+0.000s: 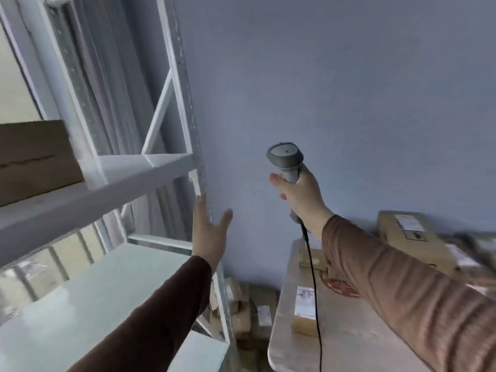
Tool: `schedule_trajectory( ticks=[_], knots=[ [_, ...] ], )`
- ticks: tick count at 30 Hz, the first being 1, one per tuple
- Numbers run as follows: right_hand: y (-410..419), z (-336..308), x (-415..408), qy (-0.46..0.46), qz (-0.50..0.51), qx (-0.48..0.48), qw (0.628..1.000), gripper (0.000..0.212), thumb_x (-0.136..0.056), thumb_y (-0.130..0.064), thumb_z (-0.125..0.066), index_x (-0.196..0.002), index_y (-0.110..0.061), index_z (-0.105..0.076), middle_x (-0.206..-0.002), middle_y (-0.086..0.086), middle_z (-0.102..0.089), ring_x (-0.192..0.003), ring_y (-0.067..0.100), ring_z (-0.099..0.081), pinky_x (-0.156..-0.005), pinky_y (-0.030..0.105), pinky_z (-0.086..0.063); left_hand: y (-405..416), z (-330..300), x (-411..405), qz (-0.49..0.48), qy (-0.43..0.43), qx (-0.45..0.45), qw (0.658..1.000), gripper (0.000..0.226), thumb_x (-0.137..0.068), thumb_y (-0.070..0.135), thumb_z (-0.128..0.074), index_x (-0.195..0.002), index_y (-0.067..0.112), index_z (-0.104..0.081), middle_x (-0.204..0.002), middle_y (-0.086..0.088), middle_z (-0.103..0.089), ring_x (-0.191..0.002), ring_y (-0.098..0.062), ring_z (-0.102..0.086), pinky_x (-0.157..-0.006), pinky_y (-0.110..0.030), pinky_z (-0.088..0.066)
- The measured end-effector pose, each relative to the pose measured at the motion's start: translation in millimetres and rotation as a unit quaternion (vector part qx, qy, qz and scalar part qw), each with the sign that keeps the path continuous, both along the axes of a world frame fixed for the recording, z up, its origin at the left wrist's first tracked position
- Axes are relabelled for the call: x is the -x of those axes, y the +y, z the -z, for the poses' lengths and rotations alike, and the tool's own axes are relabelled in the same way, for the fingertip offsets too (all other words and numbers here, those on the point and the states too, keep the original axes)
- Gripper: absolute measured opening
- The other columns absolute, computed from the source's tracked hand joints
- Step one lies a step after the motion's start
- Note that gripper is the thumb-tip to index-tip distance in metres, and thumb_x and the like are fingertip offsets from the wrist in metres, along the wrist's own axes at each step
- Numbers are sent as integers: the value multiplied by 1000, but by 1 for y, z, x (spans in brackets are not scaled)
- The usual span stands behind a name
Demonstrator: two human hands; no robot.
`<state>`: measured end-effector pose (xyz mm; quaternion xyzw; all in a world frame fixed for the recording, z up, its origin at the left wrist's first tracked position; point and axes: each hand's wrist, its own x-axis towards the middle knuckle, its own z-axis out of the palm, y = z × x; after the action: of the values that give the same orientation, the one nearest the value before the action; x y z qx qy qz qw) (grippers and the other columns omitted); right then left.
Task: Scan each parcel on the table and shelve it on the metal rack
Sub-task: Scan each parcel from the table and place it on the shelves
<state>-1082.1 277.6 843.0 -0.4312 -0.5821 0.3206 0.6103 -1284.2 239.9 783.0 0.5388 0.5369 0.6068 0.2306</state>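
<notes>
Left hand (210,226) open, empty, beside rack (188,108); right hand (302,196) grips scanner (285,158); parcels (304,308) on worktop (346,342) below right arm.

Blue-grey painted wall (335,89): plain, fills the upper right. Pale ribbed curtain or corrugated sheeting (107,89), too blurred to tell which: hangs behind at upper left. Black cable (312,277): runs downward toward the lower edge of the view.
</notes>
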Motion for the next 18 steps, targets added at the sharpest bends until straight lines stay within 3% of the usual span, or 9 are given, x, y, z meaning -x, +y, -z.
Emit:
schedule_trajectory(
  ticks=[7, 10, 14, 18],
  knots=[
    [15, 88, -142, 2, 95, 85, 992, 20, -92, -30, -77, -105, -29, -62, -99, -6, -71, -96, 17, -70, -92, 49, -59, 69, 98, -127, 94, -13, 145, 985, 70, -102, 32, -64, -162, 27, -28, -169, -3, -29, -152, -27, -35, -124, -49, -32],
    [27, 138, -187, 8, 101, 136, 985, 20, -92, -29, -78, -104, -34, -63, -101, -9, -73, -101, 16, -71, -90, 44, -61, 94, 142, -171, 120, 1, 207, 971, 66, -103, 34, -63, -160, 26, -31, -166, -6, -34, -149, -28, -39, -120, -47, -38],
    [49, 214, -226, 7, 80, 236, 968, 24, -91, -32, -79, -108, -36, -62, -105, -8, -74, -102, 15, -71, -95, 45, -59, 120, 204, -205, 120, 10, 286, 951, 66, -102, 26, -64, -160, 19, -35, -159, -7, -46, -139, -22, -47, -109, -32, -39],
    [70, 286, -230, 26, 56, 331, 942, 22, -91, -27, -78, -110, -29, -66, -98, -3, -75, -98, 22, -72, -92, 45, -59, 136, 256, -210, 94, -8, 357, 929, 65, -101, 25, -66, -159, 13, -37, -155, -6, -52, -132, -23, -54, -110, -35, -42]
  ],
)
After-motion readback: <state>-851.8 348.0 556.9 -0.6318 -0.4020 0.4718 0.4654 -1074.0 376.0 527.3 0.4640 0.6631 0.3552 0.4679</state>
